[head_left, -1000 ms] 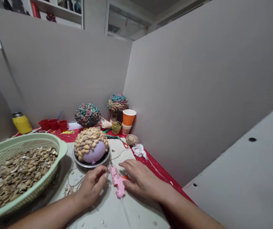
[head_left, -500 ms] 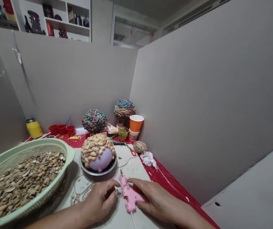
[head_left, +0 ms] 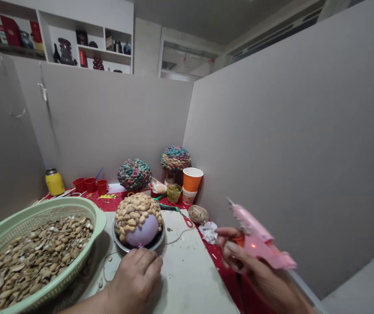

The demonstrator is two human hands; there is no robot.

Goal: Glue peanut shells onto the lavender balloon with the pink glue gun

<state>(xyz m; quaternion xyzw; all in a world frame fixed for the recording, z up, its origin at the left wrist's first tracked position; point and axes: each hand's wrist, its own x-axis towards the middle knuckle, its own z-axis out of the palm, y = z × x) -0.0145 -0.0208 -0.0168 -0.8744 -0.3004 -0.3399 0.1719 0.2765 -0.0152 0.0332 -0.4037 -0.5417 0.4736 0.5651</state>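
Observation:
My right hand grips a pink glue gun over the right side of the table, its nozzle pointing up and to the left. A small orange light glows on the gun, and a glue stick trails from its back. My left hand is closed at the front of a metal bowl, fingers curled together; whatever they hold, if anything, is hidden. In the bowl rests a purple balloon, its knot just above my left fingers. Whole peanuts cover the balloon's top and left side.
A green basket of peanut shells stands at left. Behind the bowl are two colourful peanut-covered balls, red cups, stacked paper cups and red-handled scissors. Twine and crumpled tissue lie near the grey right partition.
My right hand has lifted the glue gun off the board and swung it right. My left hand has moved from beside the gun to the bowl's front edge. The view has tilted up slightly.

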